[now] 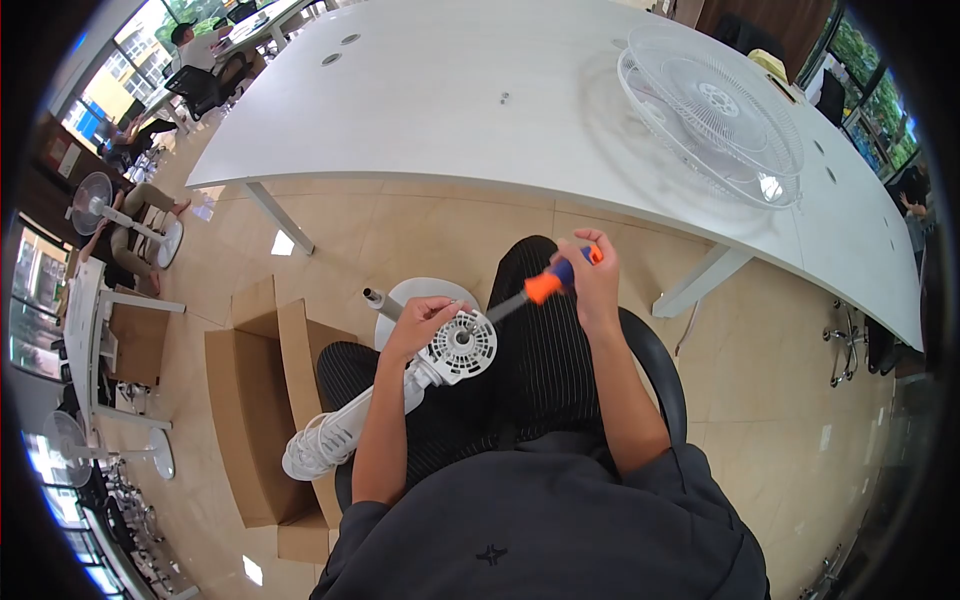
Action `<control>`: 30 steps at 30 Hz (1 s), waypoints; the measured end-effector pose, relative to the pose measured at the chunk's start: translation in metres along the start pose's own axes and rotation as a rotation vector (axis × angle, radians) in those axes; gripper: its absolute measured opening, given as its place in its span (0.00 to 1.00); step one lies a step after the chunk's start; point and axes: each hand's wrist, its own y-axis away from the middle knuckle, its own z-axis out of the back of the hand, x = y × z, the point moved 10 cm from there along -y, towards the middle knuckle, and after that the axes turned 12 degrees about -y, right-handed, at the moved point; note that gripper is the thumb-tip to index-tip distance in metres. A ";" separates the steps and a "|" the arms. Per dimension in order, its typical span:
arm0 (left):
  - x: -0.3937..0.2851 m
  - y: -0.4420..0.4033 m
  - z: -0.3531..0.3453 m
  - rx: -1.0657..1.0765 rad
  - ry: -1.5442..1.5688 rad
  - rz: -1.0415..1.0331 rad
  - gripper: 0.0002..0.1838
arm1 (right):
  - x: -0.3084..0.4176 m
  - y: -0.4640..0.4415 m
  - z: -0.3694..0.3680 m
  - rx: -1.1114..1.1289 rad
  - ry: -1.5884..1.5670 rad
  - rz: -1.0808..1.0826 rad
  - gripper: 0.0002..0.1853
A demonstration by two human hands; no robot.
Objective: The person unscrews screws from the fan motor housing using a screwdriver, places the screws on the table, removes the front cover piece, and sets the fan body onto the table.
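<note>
A white fan motor housing (463,346) with a slotted round face lies over my lap, a white stem running from it toward the lower left. At its upper left edge is my left hand (425,323), fingers closed against the rim; whether a small part sits between the fingertips I cannot tell. My right hand (596,285) grips the handle of an orange and blue screwdriver (545,288). The metal shaft slants down to the left, its tip close to the housing's upper right edge; contact is unclear. Behind the left hand stands a white round base (412,292).
An open cardboard box (245,430) stands on the floor at left. Ahead is a white table (430,100) bearing clear fan grilles (715,100) at right and small metal pieces (505,98). A metal tube end (373,295) shows beside the base. Other people sit at far left.
</note>
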 end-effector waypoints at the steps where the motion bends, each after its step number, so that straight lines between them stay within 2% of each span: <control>1: 0.002 0.000 0.002 -0.021 0.050 0.024 0.14 | 0.000 -0.003 0.007 0.006 0.001 0.007 0.17; 3: 0.006 -0.002 0.005 -0.045 0.107 0.036 0.15 | -0.029 0.003 -0.006 0.264 -0.128 -0.283 0.13; 5: 0.016 -0.004 0.013 -0.131 0.231 0.059 0.15 | -0.055 0.026 -0.018 0.411 0.031 -0.469 0.13; 7: 0.020 -0.008 0.014 -0.154 0.266 0.064 0.16 | -0.096 0.049 -0.029 0.562 0.184 -0.553 0.19; 10: 0.022 -0.012 0.016 -0.190 0.238 0.080 0.15 | -0.136 0.085 -0.050 0.791 0.248 -0.616 0.21; 15: -0.005 -0.017 0.025 -0.184 0.069 0.069 0.13 | -0.151 0.093 -0.063 0.805 0.181 -0.563 0.12; 16: -0.016 -0.022 0.040 -0.224 -0.120 0.015 0.13 | -0.160 0.090 -0.059 0.763 0.170 -0.552 0.11; 17: -0.032 -0.030 0.050 -0.262 -0.309 -0.040 0.13 | -0.166 0.088 -0.057 0.721 0.159 -0.540 0.10; 18: -0.060 -0.040 0.056 -0.312 -0.260 -0.055 0.14 | -0.163 0.088 -0.058 0.705 0.133 -0.518 0.09; 20: -0.130 -0.062 0.069 -0.362 -0.587 0.003 0.17 | -0.165 0.089 -0.057 0.705 0.136 -0.551 0.09; 22: -0.172 -0.107 0.076 -0.395 -0.597 -0.142 0.16 | -0.170 0.090 -0.055 0.701 0.126 -0.604 0.08; 24: -0.201 -0.159 0.083 -0.468 -0.741 -0.280 0.15 | -0.170 0.091 -0.053 0.695 0.151 -0.605 0.08; 30: -0.199 -0.279 0.098 -0.547 -0.872 -0.175 0.10 | -0.170 0.089 -0.051 0.707 0.183 -0.572 0.09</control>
